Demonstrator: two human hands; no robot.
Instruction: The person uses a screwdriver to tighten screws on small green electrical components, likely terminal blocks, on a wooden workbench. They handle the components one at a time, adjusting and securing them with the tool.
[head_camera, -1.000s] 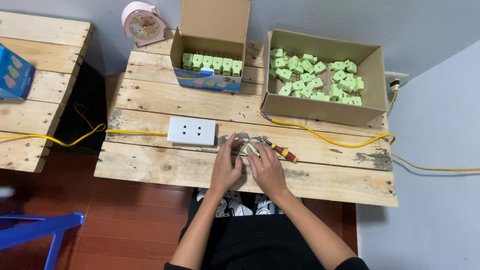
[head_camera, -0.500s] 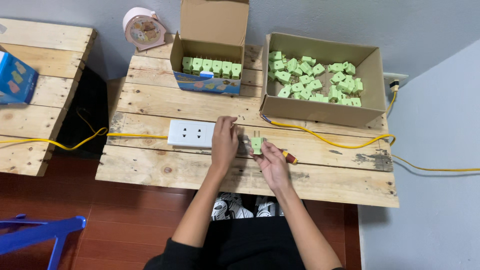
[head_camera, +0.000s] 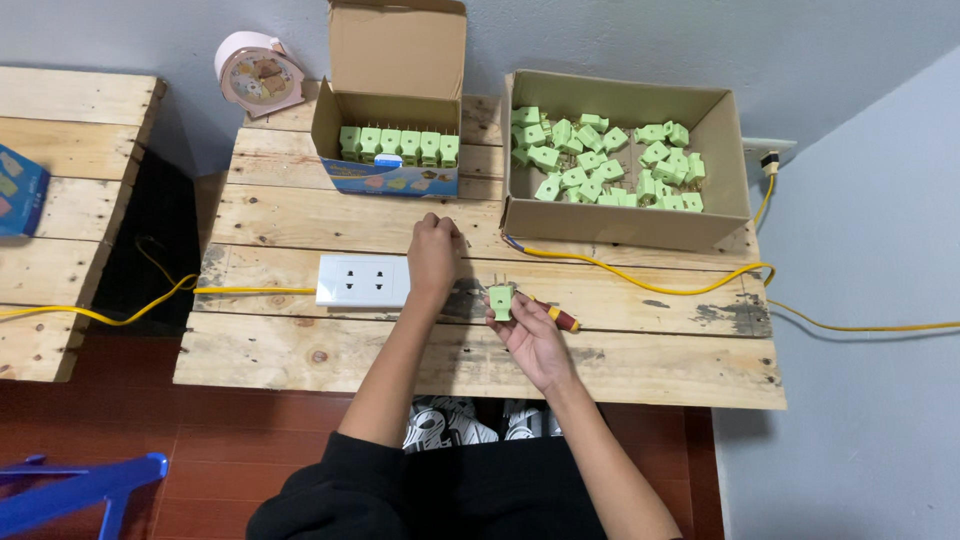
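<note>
We sit at a wooden table (head_camera: 300, 360), our landmark. At its back right stands a big cardboard box (head_camera: 625, 215) of green plugs; at back centre, a smaller box (head_camera: 395, 180). Mid-table lies a white socket strip (head_camera: 362, 281). Our left hand (head_camera: 434, 258) is curled beside it; whether it holds anything, we cannot tell. Our right hand (head_camera: 533, 335) pinches a green plug (head_camera: 501, 300) above the table's front.

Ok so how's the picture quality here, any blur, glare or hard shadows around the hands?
Head view: lighting is even and soft, no glare on the white socket strip. The green plug in the right hand is sharp. The left hand shows faint softness and casts only a weak shadow on the pallet table. Table edges bow slightly towards the frame borders.
</note>
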